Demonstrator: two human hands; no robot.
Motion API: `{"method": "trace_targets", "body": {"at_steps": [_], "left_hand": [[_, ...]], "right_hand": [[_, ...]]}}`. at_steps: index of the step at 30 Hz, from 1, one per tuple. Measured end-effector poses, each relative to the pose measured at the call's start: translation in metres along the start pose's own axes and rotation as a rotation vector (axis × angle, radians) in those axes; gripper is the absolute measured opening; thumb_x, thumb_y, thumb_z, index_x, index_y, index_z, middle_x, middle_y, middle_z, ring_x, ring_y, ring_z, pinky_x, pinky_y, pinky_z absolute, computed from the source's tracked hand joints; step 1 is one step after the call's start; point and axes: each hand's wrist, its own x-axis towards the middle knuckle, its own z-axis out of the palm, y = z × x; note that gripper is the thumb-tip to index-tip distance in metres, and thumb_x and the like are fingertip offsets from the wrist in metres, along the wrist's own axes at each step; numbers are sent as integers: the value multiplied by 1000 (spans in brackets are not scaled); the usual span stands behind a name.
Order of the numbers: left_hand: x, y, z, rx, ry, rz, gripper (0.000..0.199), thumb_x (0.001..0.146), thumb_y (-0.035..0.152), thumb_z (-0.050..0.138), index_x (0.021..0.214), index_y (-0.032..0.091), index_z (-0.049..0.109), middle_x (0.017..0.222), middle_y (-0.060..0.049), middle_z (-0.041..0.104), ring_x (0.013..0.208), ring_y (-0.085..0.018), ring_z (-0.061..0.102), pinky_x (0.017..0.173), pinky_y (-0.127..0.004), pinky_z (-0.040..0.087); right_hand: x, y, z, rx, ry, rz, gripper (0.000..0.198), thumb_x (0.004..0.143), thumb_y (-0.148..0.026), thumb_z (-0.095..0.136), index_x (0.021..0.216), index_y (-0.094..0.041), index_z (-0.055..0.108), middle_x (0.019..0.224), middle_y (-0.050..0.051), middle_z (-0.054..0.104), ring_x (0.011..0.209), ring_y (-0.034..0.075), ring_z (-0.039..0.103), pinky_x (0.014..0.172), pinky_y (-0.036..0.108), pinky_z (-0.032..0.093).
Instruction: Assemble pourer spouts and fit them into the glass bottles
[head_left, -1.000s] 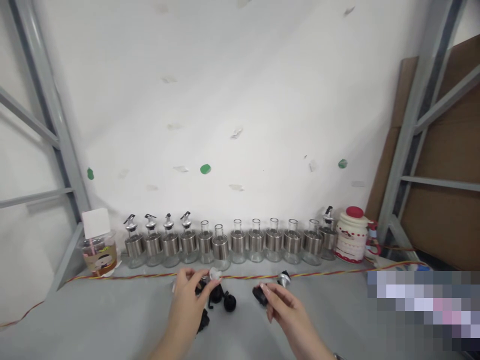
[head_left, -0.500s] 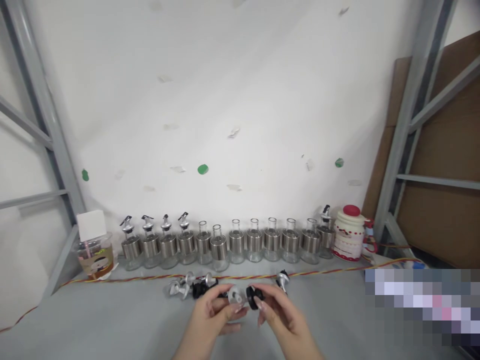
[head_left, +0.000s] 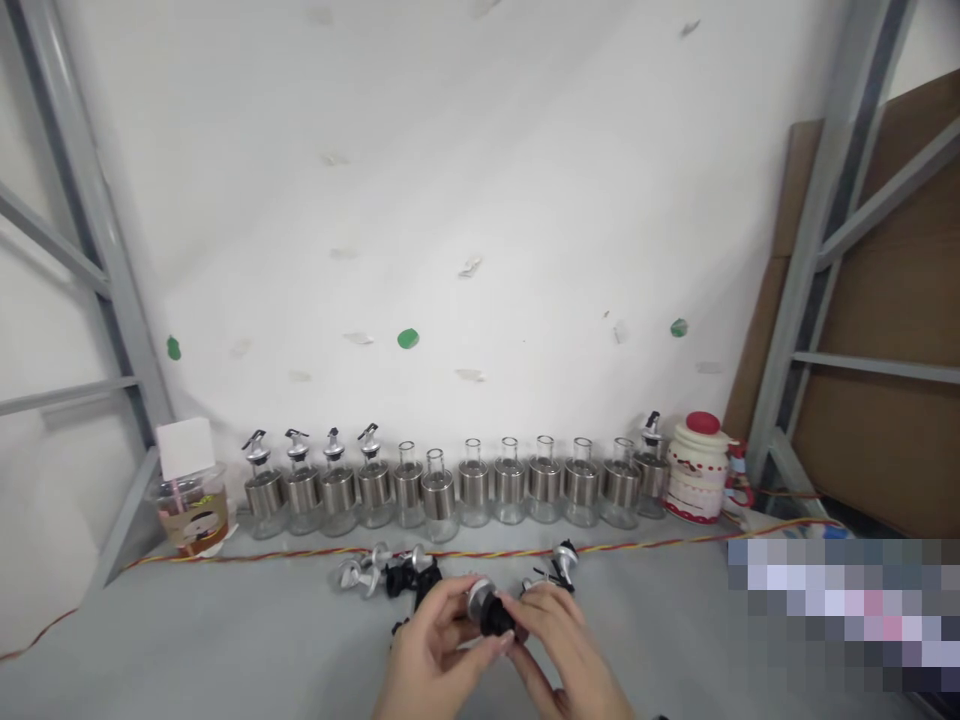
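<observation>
My left hand (head_left: 442, 640) is closed round a silver pourer cap (head_left: 480, 596) low in the middle of the view. Pressed against that cap is a black ribbed stopper (head_left: 496, 615), pinched in the fingers of my right hand (head_left: 559, 640). Just beyond my left hand lies a loose heap of silver caps (head_left: 360, 574) and black stopper parts (head_left: 401, 577). Behind my right hand rests another silver pourer top (head_left: 565, 565) with black pieces beside it. My fingers cover part of both held pieces.
A row of glass bottles (head_left: 510, 480) with steel sleeves stands along the wall, some topped with pourers. A drink cup (head_left: 191, 515) is at the left, a cream jar (head_left: 697, 480) at the right. A twisted red-yellow wire (head_left: 480, 554) crosses the grey table.
The black stopper and the silver cap were apart; now they are together, tilted between my hands. My right hand has turned and uncovered parts on the table behind it.
</observation>
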Motion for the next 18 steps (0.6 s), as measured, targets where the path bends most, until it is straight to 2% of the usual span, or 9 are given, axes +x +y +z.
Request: {"method": "trace_targets", "body": {"at_steps": [4, 8, 12, 14, 18], "left_hand": [[-5, -8, 0, 176, 75, 43, 46, 56, 40, 76, 94, 19, 60, 93, -7, 70, 83, -21, 66, 67, -24, 55], [-10, -17, -1, 324, 170, 79, 46, 57, 42, 73, 95, 20, 60, 94, -7, 70, 88, -24, 66, 69, -25, 57], [-10, -22, -4, 411, 153, 130, 39, 62, 43, 70, 93, 21, 60, 88, -6, 70, 84, -23, 67, 67, -26, 58], [-9, -23, -6, 449, 137, 154, 37, 65, 43, 68, 94, 22, 59, 88, -5, 70, 82, -22, 67, 67, -26, 58], [-6, -19, -13, 517, 122, 200, 36, 72, 39, 63, 103, 23, 56, 99, -5, 68, 85, -20, 66, 71, -24, 56]], "right_hand": [[-2, -1, 1, -39, 16, -85, 40, 74, -3, 47, 112, -15, 47, 85, 8, 67, 79, 20, 62, 77, 34, 50], [-5, 0, 5, -22, -17, -20, 46, 68, -1, 51, 108, -23, 43, 83, 4, 67, 78, 19, 64, 82, 39, 49], [-7, -1, 8, 17, -75, -12, 52, 68, 1, 48, 112, -25, 37, 82, 2, 66, 76, 18, 65, 90, 46, 44], [-7, -4, 9, 28, -83, 8, 52, 69, 1, 47, 113, -26, 35, 85, 2, 65, 80, 18, 65, 91, 45, 43], [-5, -8, 9, 66, -89, 152, 46, 69, -5, 56, 106, -25, 37, 85, 2, 63, 91, 22, 61, 91, 45, 42]]}}
